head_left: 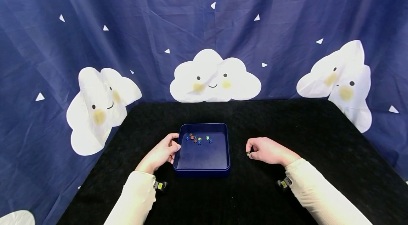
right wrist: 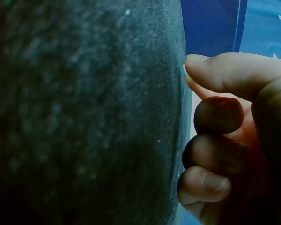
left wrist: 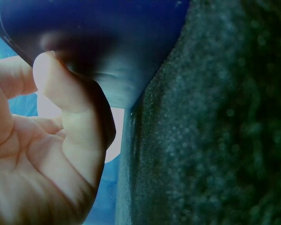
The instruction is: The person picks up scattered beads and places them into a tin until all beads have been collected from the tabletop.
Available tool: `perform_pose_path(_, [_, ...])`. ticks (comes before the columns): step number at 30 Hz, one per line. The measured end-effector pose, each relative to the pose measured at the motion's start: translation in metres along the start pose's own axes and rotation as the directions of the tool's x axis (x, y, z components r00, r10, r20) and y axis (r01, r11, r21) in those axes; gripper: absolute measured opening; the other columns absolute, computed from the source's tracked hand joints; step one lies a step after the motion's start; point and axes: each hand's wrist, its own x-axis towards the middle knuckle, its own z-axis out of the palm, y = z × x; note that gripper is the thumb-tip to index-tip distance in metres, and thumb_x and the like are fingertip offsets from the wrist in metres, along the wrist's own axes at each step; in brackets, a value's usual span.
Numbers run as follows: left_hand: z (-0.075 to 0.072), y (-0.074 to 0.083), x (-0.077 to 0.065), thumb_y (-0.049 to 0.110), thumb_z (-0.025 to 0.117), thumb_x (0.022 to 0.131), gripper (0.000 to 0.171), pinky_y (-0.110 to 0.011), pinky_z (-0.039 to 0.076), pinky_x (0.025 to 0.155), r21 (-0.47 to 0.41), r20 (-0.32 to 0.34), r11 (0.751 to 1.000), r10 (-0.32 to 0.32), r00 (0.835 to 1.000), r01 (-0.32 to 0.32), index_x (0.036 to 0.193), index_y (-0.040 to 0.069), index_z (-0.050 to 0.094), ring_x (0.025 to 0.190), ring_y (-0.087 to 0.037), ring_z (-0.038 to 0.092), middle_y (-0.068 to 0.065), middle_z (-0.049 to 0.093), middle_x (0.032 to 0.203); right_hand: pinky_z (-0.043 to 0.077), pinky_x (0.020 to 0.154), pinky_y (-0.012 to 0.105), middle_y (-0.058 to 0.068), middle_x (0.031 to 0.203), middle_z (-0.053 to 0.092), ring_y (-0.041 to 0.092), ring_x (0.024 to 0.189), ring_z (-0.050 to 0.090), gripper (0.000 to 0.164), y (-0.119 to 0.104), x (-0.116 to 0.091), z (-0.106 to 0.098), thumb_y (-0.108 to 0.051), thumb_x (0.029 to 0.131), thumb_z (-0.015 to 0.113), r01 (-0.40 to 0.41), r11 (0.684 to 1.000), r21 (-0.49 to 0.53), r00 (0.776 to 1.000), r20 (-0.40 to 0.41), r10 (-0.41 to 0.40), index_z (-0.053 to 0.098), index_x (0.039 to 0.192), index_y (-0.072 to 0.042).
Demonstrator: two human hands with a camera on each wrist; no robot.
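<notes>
A square dark blue box (head_left: pixel 202 173) sits on the black cloth, with several marbles (head_left: pixel 199 142) lying loose toward its back: blue, orange and green ones. My left hand (head_left: pixel 160 152) holds the box at its left side. In the left wrist view the thumb lies against the box's wall (left wrist: pixel 126 28), and the other fingers are partly hidden. To the right of the box, just over the cloth, my right hand (head_left: pixel 269 150) pinches a small greenish marble (head_left: pixel 248 153) between thumb and index finger. The right wrist view shows the other fingers curled in; the marble is mostly hidden there.
Black cloth (head_left: pixel 255 196) covers the table on all sides of the box. Behind it hangs a dark blue curtain (head_left: pixel 191 23) printed with white smiling clouds and small triangles. Each wrist wears a small camera below a cream sleeve (head_left: pixel 134 196).
</notes>
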Motion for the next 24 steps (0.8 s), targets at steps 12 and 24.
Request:
perform_pose_path(12, [0.0,-0.001,0.002,0.005,0.055,0.098,0.049,-0.033,0.053,0.053,0.0,0.002,1.0,0.001,1.0,-0.001,0.145,0.002,0.04,0.062,-0.021,0.051,-0.012,0.051,0.085,0.043,0.058,0.029,-0.013,0.063,0.049,0.005,0.054,0.049,0.016,-0.009,0.009,-0.002,-0.016,0.086,0.072,0.054,0.999,-0.009,0.99,-0.129,-0.054,0.063,0.09,-0.028])
perform_pose_path(24, [0.0,0.001,0.0,0.003,0.055,0.097,0.049,-0.033,0.052,0.052,-0.019,0.006,1.0,0.007,1.0,-0.007,0.144,0.0,0.04,0.06,-0.019,0.051,-0.014,0.051,0.085,0.042,0.055,0.029,-0.011,0.064,0.05,0.006,0.054,0.047,0.012,-0.034,0.022,-0.003,-0.018,0.089,0.073,0.092,0.994,0.059,0.962,-0.262,-0.074,0.066,0.096,-0.024])
